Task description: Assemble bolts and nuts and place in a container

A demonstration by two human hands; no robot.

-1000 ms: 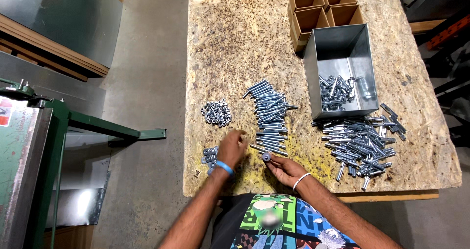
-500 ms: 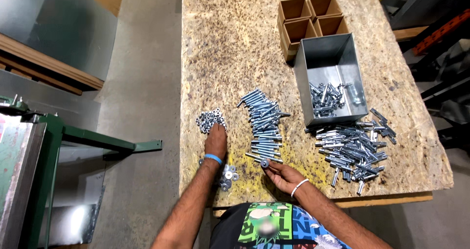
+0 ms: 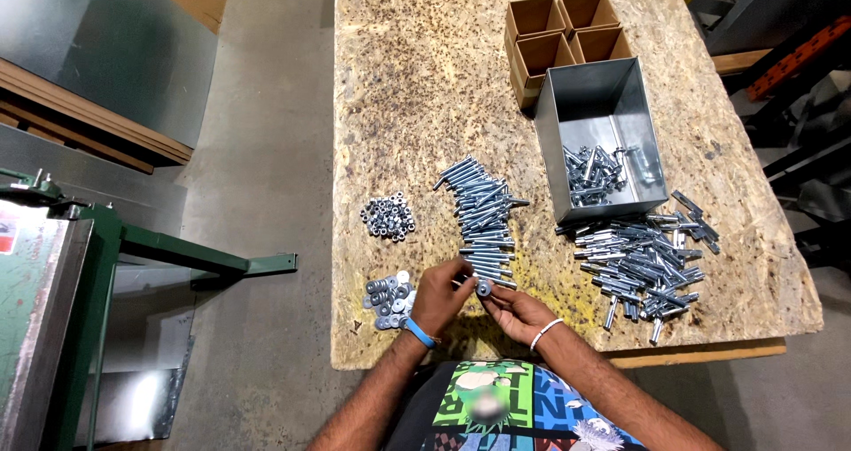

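Both hands meet at the near edge of the rough chipboard table (image 3: 417,79): the left hand (image 3: 441,293) and right hand (image 3: 517,312) pinch a single steel bolt (image 3: 483,286) between their fingertips, its round head facing the camera. Just beyond lies a neat row of long bolts (image 3: 483,216). Flat washers (image 3: 388,295) and small hex nuts (image 3: 388,216) sit in heaps to the left. A loose bolt pile (image 3: 643,260) lies beside a grey sheet-metal bin (image 3: 601,119).
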